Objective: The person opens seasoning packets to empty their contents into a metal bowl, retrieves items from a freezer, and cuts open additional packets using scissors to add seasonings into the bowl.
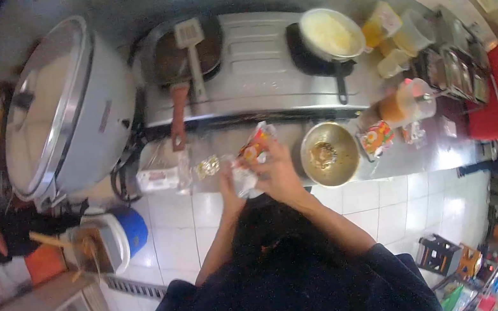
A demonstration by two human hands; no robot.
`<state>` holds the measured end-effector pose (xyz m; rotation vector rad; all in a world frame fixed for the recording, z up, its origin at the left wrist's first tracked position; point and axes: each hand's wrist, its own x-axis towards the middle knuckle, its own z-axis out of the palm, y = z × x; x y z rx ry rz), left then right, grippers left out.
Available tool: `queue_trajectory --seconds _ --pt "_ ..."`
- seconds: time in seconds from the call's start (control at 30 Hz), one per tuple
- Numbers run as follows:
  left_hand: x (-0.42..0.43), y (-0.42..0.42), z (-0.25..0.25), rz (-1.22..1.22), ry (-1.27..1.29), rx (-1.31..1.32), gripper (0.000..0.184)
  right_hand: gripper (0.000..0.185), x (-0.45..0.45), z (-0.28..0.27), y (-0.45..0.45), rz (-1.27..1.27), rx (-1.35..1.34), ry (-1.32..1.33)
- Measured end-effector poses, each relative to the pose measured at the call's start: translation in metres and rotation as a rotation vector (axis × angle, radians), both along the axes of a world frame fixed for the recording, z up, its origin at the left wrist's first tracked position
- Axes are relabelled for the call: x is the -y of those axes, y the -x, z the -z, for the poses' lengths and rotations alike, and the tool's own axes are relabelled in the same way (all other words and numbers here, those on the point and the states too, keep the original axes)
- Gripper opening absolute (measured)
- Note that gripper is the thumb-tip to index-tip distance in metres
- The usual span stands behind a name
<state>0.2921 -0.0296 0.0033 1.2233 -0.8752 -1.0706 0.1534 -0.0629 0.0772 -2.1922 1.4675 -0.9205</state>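
Red-and-white packet (253, 151): between the two hands, above the near part of the worktop (406, 161).
Right hand (281, 178): fingers grasping the packet.
Left hand (230, 188): against pale crinkled wrapping (245, 180) just below the packet; whether it is clenched, one cannot tell.
Gold foil piece (207, 167): on the worktop, just left of the hands.
Metal bowl (348, 157): near the right hand, brownish matter at its bottom.
Second packet (376, 138): just right of the bowl.
Stove (258, 84): farther out, carrying a dark pan (169, 58) with a slotted spatula (189, 33) across it.
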Motion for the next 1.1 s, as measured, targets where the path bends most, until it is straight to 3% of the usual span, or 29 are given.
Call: queue_trajectory --seconds 0.03,0.07,0.1,0.2,0.23,0.27,0.37,0.43,0.47,0.53,0.57,0.6,0.67,0.73,0.77,0.83,0.9,1.0,1.03,1.07,1.1 --pt "-0.001 0.005 -0.005 -0.077 0.034 0.065 0.034 0.029 -0.004 0.008 -0.006 0.029 0.108 0.059" --pt "0.002 0.005 -0.017 -0.156 -0.109 0.080 0.032 0.031 -0.011 0.001 -0.013 0.182 0.150 0.049" --pt "0.001 0.001 0.004 -0.180 -0.108 0.042 0.034 0.032 -0.014 0.005 -0.015 0.174 0.120 -0.022" --pt "-0.006 0.001 -0.006 -0.237 -0.152 0.207 0.037 0.022 -0.016 0.026 -0.007 0.034 0.080 -0.324" --pt "-0.009 0.000 0.001 -0.238 -0.203 0.166 0.040 0.024 -0.015 0.037 -0.006 -0.014 0.298 -0.462" --pt "-0.010 -0.009 0.016 -0.254 -0.213 0.175 0.040 0.023 -0.015 0.028 0.000 -0.063 0.072 -0.300" --pt "0.008 -0.029 0.039 -0.476 -0.359 0.071 0.048 0.023 -0.013 0.005 0.008 0.062 0.171 -0.130" --pt "0.024 -0.037 0.048 -0.561 -0.377 -0.055 0.055 0.024 -0.006 -0.011 0.019 0.301 0.775 -0.696" --pt "0.029 -0.040 0.051 -0.537 -0.382 -0.071 0.055 0.031 -0.003 0.001 0.027 0.346 0.753 -0.633" --pt "0.037 -0.039 0.055 -0.442 -0.452 0.221 0.062 0.028 0.000 0.011 0.038 0.420 0.866 -0.804" --pt "0.035 -0.023 0.037 -0.426 -0.441 0.209 0.062 0.028 -0.001 0.001 0.034 0.441 1.007 -0.796" --pt "0.023 -0.003 0.016 -0.520 -0.390 0.533 0.058 0.027 -0.003 0.007 0.035 0.403 1.102 -0.773" --pt "0.006 0.019 -0.023 -0.606 -0.334 0.864 0.055 0.029 -0.009 -0.013 0.030 0.308 1.146 -0.881" --pt "-0.011 0.025 -0.044 0.101 -0.439 -0.577 0.036 0.040 -0.018 0.012 0.046 0.175 0.758 -1.037" --pt "-0.015 0.023 -0.040 0.101 -0.448 -0.570 0.036 0.038 -0.024 0.008 0.043 0.162 0.798 -1.016" --pt "-0.019 0.014 -0.025 -0.165 -0.512 -0.738 0.028 0.037 -0.031 0.005 0.040 0.143 0.842 -0.990" --pt "-0.022 -0.006 -0.011 -0.193 -0.492 -0.700 0.025 0.041 -0.033 0.018 0.038 0.286 0.692 -0.936" --pt "-0.025 -0.018 -0.002 -0.238 -0.477 -0.626 0.023 0.042 -0.025 0.067 0.023 0.361 0.743 -0.821" --pt "-0.021 -0.020 0.002 -0.187 -0.442 -0.698 0.022 0.045 -0.019 0.072 0.028 0.319 0.256 -0.711" --pt "-0.018 -0.023 -0.002 -0.133 -0.407 -0.770 0.022 0.045 -0.020 0.053 0.022 0.314 0.264 -0.712" --pt "-0.017 -0.025 -0.007 -0.107 -0.440 -0.738 0.021 0.045 -0.022 0.031 0.019 0.330 0.146 -0.400"
